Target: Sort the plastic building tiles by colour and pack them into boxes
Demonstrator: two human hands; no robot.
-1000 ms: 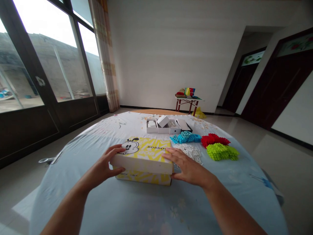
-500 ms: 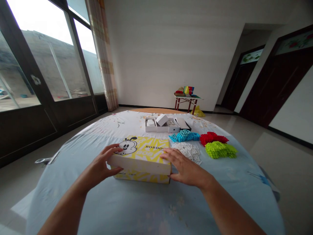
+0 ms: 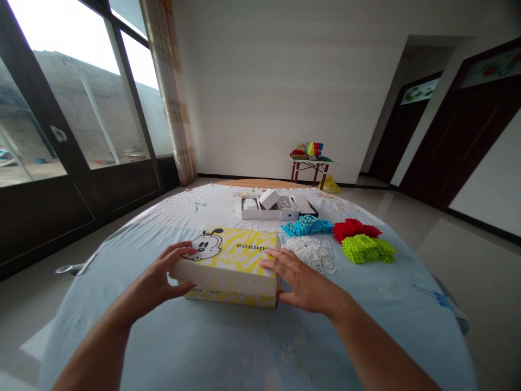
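A yellow and white shoebox (image 3: 240,244) with a cartoon dog face and "BOBDOG" lettering sits on the cloth in front of me. Its lid rests over the base, whose yellow patterned side (image 3: 232,298) shows as a strip below the lid's pale front. My left hand (image 3: 173,271) grips the left end, fingers on top and thumb at the front corner. At the right end, my right hand (image 3: 295,277) holds on with its fingers over the top edge and its thumb low on the side. The box's contents are hidden.
Right of the box lie a heap of small white plastic pieces (image 3: 311,252) and blue (image 3: 307,225), red (image 3: 354,230) and lime-green (image 3: 368,249) piles. Small white boxes (image 3: 269,209) stand farther back on the round cloth-covered table (image 3: 195,347). Metal cutlery (image 3: 70,269) appears at the left edge.
The shoebox has shifted slightly left, with both hands moving along on it. Its lid sits a little lower over the base.
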